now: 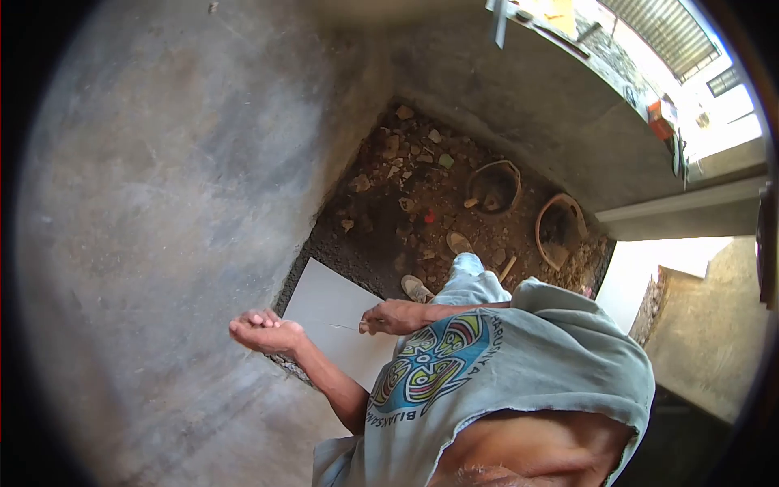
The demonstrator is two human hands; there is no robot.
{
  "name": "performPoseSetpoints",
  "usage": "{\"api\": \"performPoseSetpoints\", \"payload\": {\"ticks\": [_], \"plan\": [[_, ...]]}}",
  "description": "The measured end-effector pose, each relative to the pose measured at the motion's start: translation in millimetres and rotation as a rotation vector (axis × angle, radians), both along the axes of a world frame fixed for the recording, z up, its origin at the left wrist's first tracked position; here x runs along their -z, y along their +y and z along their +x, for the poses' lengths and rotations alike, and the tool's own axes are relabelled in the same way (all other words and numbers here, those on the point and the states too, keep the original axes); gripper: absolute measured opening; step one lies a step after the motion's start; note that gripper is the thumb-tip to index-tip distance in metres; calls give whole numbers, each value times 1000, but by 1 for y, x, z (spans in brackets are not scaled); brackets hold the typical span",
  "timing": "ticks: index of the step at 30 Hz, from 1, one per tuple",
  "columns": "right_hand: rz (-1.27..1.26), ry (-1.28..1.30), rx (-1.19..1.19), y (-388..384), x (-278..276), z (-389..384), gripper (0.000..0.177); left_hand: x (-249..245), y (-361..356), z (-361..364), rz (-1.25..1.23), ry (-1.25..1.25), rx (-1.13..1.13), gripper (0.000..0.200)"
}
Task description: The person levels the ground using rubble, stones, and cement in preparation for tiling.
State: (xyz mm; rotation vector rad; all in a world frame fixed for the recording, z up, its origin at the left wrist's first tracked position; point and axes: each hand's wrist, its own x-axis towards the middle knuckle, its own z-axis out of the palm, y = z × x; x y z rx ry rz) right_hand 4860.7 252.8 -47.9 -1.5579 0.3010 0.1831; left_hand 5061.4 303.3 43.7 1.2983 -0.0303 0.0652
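My left hand (268, 331) is raised near the grey wall, palm up, with its fingers curled in; whatever lies in them is hidden. My right hand (388, 316) is closed in a pinch in front of my shirt. From its fingertips a thin pale line, like string or wire (345, 326), runs toward my left hand; its far end is too fine to follow. Beneath both hands a large white tile (337, 296) lies flat on the floor beside the wall, partly covered by my right hand and shirt.
Rubble and dirt (389, 203) cover the floor past the tile. Two dark buckets, one (492, 188) farther and one (560, 231) nearer, stand there, with a wooden handle (508, 269) near my shoes (415, 288). Tools and a red box (661, 119) sit on the ledge at upper right.
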Motion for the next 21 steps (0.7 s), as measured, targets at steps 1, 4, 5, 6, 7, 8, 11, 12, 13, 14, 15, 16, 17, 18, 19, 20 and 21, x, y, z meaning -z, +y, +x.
{"api": "performPoseSetpoints", "payload": {"ticks": [1, 4, 5, 6, 7, 8, 11, 12, 13, 14, 15, 16, 17, 18, 19, 20, 21], "plan": [[-40, -3, 45, -3, -4, -2, 32, -2, 2, 4, -3, 4, -27, 26], [-215, 2, 104, -6, -8, -9, 32, -2, 14, 17, -6, 15, -4, 24], [-216, -28, 122, -6, -12, -15, 32, 5, 23, 26, -27, 57, 36, 27], [-218, -42, 154, -6, -12, -19, 31, 19, 35, 41, -121, 157, 145, 29], [-224, -58, 183, -6, -12, -22, 31, 37, 50, 58, -217, 258, 251, 31], [-230, -75, 210, -4, -13, -25, 30, 53, 65, 74, -312, 359, 355, 33], [-364, 9, 273, -6, -4, -33, 27, 80, 79, 87, -579, 514, 581, 27], [-362, 66, 296, -10, -5, -35, 27, 84, 77, 87, -629, 582, 619, 26], [-360, 121, 318, -14, -6, -37, 26, 88, 77, 87, -668, 636, 683, 26], [-354, 175, 341, -21, -12, -39, 25, 86, 71, 82, -661, 621, 705, 25], [-357, 238, 398, -27, -24, -43, 23, 84, 67, 77, -649, 607, 727, 24], [-364, 264, 407, -32, -27, -46, 22, 82, 63, 73, -635, 592, 750, 24], [-369, 290, 418, -37, -30, -48, 22, 69, 56, 60, -518, 503, 753, 21], [-370, 317, 429, -40, -32, -50, 22, 55, 46, 45, -217, 374, 663, 20], [-411, 340, 382, -41, -35, -54, 21, 37, 32, 27, 77, 240, 559, 19], [-423, 169, 318, -40, -38, -59, 21, 29, 22, 18, 365, 102, 442, 19], [-433, -4, 247, -38, -40, -65, 21, 38, 14, 22, 583, -99, 382, 22]]}}
